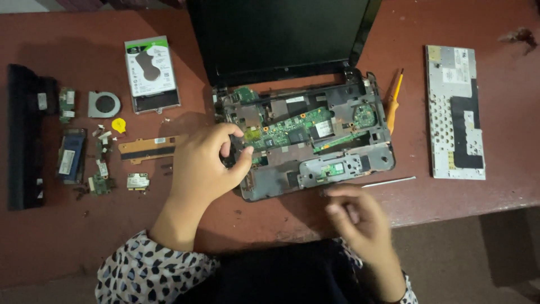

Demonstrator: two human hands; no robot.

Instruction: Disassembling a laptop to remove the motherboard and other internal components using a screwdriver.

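The left hand (205, 163) pinched its fingers together on the open laptop (304, 138) near the table's (50, 242) front edge, and a hard tug could have cracked its green board, while the blurry right hand's (357, 217) fingers looked loosely curled.

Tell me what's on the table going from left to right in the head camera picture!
Long black battery bar → round grey fan → hard drive → left hand → opened laptop base with green boards → orange screwdriver → upside-down keyboard.
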